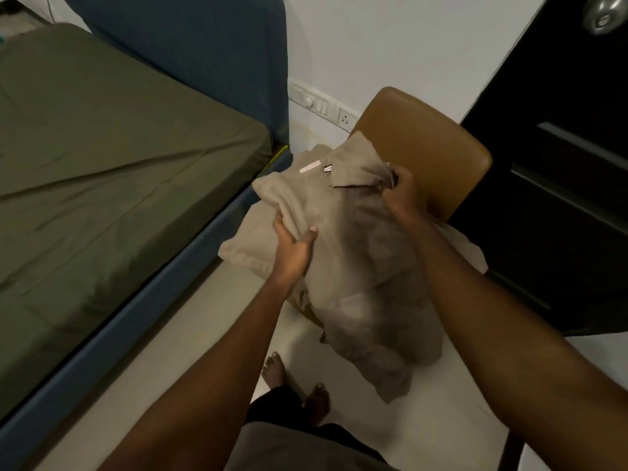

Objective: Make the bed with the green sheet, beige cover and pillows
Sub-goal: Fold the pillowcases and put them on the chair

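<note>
The green sheet lies stretched over the mattress on the left. In front of me a bundled beige cover hangs over a brown chair. My left hand grips its left fold, thumb on top. My right hand pinches its upper edge near a black label. Under the cover, on the chair seat, lies a beige pillow; most of it is hidden.
The bed has a blue frame and a blue headboard. A switch panel is on the white wall. A dark door stands at the right. My bare feet are on the pale floor between bed and chair.
</note>
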